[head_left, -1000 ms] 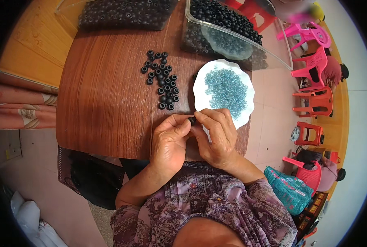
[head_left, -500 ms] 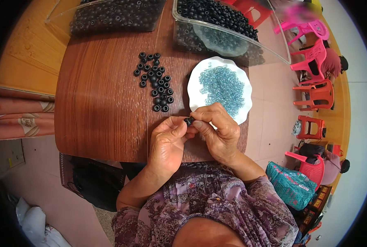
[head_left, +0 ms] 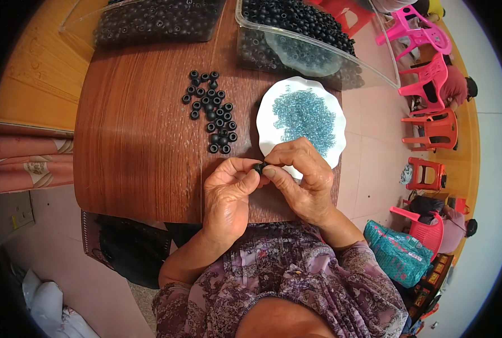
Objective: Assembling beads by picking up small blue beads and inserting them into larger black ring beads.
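Over the near edge of the table, my left hand (head_left: 227,194) pinches a small black hollow piece (head_left: 258,168) between thumb and fingers. The fingertips of my right hand (head_left: 305,180) are closed on the right side of that same piece; anything smaller between them is hidden. Farther up the table lies a loose group of similar black pieces (head_left: 213,115), many showing an opening on top. Beside it, a white plate with a scalloped rim (head_left: 267,121) carries a heap of small, clear bluish pieces (head_left: 307,121). My right fingers overlap its near edge.
Two clear plastic bins, one at far left (head_left: 155,25) and one at far right (head_left: 318,56), hold many black pieces. A teal bag (head_left: 398,253) stands on the floor at right. Pink and orange chairs (head_left: 431,130) and other people (head_left: 456,87) line that side.
My right hand has shifted slightly right and its fingers are a little more raised. Both hands keep hold of the black piece. The table's other things stay put.
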A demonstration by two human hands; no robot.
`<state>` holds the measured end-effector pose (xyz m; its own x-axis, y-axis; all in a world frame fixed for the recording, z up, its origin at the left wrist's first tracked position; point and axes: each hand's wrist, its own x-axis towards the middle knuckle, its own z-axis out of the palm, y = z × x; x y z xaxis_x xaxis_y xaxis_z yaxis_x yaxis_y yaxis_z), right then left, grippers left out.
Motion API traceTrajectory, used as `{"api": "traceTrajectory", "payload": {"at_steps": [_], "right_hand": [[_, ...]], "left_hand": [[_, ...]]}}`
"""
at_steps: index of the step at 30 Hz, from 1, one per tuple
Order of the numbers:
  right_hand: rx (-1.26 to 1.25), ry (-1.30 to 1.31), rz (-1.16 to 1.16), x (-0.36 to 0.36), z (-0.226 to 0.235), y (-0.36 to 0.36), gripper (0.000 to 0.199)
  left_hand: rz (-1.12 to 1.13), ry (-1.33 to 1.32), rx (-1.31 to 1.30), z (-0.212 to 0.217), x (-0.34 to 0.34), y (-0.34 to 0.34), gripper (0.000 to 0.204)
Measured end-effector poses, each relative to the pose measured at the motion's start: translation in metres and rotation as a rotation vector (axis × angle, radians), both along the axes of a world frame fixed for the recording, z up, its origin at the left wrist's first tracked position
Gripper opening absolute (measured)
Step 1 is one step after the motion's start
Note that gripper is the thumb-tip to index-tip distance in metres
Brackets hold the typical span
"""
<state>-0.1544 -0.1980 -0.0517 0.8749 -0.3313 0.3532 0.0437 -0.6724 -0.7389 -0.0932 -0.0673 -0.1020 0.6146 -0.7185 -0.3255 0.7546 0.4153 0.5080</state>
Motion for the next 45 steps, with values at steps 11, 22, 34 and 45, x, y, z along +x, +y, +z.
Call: {"api": "traceTrajectory", "payload": {"at_steps": [11,22,34,45], "right_hand": [[-0.01,-0.124,0.062,-0.002,-0.011,0.004,0.026],[-0.253,-0.188,-0.056,0.001,-0.019,0.019,0.038],[-0.253,-0.178,-0.079,0.0,-0.021,0.014,0.038],[-0.248,-0.233,-0.08,0.005,-0.025,0.019,0.039]], "left_hand": [[-0.008,0.132,-0.057,0.0,0.001,0.001,0.015],[0.046,0.206,-0.04,0.0,0.0,-0.002,0.012],[0.047,0.12,-0.03,0.002,-0.002,0.002,0.012],[0.114,0.065,0.055,0.009,-0.005,-0.001,0.009]]}}
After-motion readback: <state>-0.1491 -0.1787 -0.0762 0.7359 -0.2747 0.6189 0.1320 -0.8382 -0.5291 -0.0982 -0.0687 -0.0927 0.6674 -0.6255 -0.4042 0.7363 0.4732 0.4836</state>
